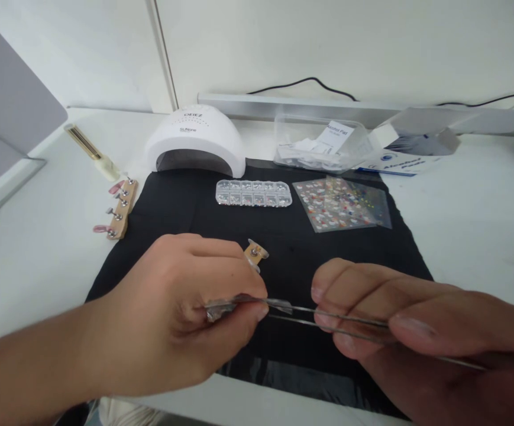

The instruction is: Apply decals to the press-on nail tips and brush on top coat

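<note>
My right hand (398,313) grips a pair of thin metal tweezers (349,319) between thumb and fingers, tips pointing left. My left hand (203,302) is closed in a pinch over the tip end of the tweezers, with a crumpled greyish piece (221,309) between thumb and forefinger. That piece wraps at least one prong; whether it is foil or a wipe, I cannot tell. Just beyond my left knuckles, a small wooden holder (253,253) with clear nail tips stands on the black cloth (159,207), partly hidden by the hand.
A white nail lamp (197,133) stands at the back. Before it lie a divided rhinestone case (254,194) and sticker sheets (336,204). Behind are a clear tub of alcohol pads (323,145) and an open box (411,148). At left are a wooden nail stand (126,210) and polish bottle (90,151).
</note>
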### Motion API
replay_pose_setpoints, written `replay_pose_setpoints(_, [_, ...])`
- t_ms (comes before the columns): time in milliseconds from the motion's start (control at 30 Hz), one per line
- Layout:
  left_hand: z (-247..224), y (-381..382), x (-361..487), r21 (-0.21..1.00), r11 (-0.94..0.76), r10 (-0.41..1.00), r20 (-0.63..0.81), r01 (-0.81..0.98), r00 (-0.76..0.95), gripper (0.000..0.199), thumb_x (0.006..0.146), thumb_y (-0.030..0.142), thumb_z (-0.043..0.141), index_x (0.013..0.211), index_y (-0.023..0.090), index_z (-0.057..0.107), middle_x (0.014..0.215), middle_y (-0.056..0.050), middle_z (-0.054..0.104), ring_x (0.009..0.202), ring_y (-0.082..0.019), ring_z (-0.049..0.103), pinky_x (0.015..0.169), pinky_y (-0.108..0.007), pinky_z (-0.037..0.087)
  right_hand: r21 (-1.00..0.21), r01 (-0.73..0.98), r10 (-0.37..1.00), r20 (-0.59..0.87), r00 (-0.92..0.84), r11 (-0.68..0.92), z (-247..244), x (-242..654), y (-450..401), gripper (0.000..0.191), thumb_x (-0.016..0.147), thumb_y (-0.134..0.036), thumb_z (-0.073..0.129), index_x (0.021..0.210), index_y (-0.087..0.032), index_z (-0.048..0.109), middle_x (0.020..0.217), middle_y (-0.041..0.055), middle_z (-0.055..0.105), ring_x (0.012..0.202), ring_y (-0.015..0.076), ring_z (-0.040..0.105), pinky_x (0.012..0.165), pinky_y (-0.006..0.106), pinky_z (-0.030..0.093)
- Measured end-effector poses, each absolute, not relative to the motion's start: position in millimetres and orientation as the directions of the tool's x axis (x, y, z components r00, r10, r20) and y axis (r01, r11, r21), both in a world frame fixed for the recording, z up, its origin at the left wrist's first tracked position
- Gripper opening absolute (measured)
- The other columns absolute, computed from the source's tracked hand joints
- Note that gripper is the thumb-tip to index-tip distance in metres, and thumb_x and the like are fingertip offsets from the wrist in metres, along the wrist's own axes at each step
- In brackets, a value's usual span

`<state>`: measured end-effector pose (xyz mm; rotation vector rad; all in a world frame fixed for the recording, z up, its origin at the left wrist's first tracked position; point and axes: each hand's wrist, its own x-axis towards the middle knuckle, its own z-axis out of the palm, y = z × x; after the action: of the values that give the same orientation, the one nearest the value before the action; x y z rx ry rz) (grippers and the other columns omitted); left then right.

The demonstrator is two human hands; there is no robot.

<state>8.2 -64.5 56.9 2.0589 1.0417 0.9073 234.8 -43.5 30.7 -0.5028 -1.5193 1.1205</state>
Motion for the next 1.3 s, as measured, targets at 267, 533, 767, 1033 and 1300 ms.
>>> replay_pose_setpoints(267, [57.3,-67.4,7.7,0.807,-0.438,0.862,0.252,0.396,0.440,0.014,0.090,0.008,0.064,0.079,0.015,0.070,0.074,-0.001,0.068,0.059,-0.009,0.058,0.050,-0.020,0.042,-0.841,-0.210,0.807,0.539,-0.240,0.499,29.7,233.7,-41.9,0.028,0.101,-0.046,0.060,0.101,-0.034,0.085,0.058,0.0001,0.073,0.046,0.0182,0.065,0.056,0.041,0.061])
replay_pose_setpoints(533, [57.3,-67.7,11.3,0.824,-0.391,0.894,0.234,0.410,0.382,0.011,0.086,0.008,0.067,0.079,0.015,0.071,0.067,0.003,0.062,0.053,-0.006,0.051,0.045,-0.016,0.037,-0.853,-0.230,0.833,0.514,-0.204,0.469,33.3,230.7,-45.0,0.026,0.099,-0.046,0.063,0.098,-0.033,0.086,0.056,0.0007,0.073,0.046,0.0195,0.064,0.051,0.040,0.057])
replay_pose_setpoints(767, [59.2,-68.3,12.4,0.840,-0.363,0.893,0.190,0.404,0.407,0.008,0.084,0.009,0.068,0.081,0.016,0.070,0.065,0.004,0.059,0.053,-0.005,0.048,0.046,-0.015,0.036,-0.898,-0.248,0.884,0.415,-0.213,0.362,38.4,231.1,-44.5,0.024,0.095,-0.047,0.069,0.089,-0.031,0.086,0.056,0.0012,0.074,0.050,0.0198,0.067,0.055,0.040,0.057])
replay_pose_setpoints(1033, [63.9,-68.8,13.4,0.844,-0.351,0.890,0.164,0.407,0.426,0.015,0.078,0.006,0.056,0.076,0.018,0.064,0.064,0.003,0.058,0.050,-0.007,0.045,0.043,-0.019,0.034,-0.895,-0.267,0.866,0.424,-0.265,0.357,37.1,234.3,-41.0,0.025,0.095,-0.046,0.068,0.091,-0.030,0.086,0.055,0.0012,0.074,0.048,0.0197,0.067,0.052,0.039,0.057])
replay_pose_setpoints(1300, [61.5,-67.5,12.6,0.836,-0.361,0.891,0.177,0.414,0.418,0.019,0.075,0.004,0.054,0.080,0.016,0.067,0.062,0.005,0.056,0.049,-0.005,0.044,0.043,-0.017,0.033,-0.890,-0.254,0.847,0.444,-0.293,0.379,37.5,230.4,-42.4,0.025,0.098,-0.044,0.065,0.095,-0.031,0.086,0.055,0.0015,0.073,0.048,0.0196,0.066,0.051,0.039,0.058])
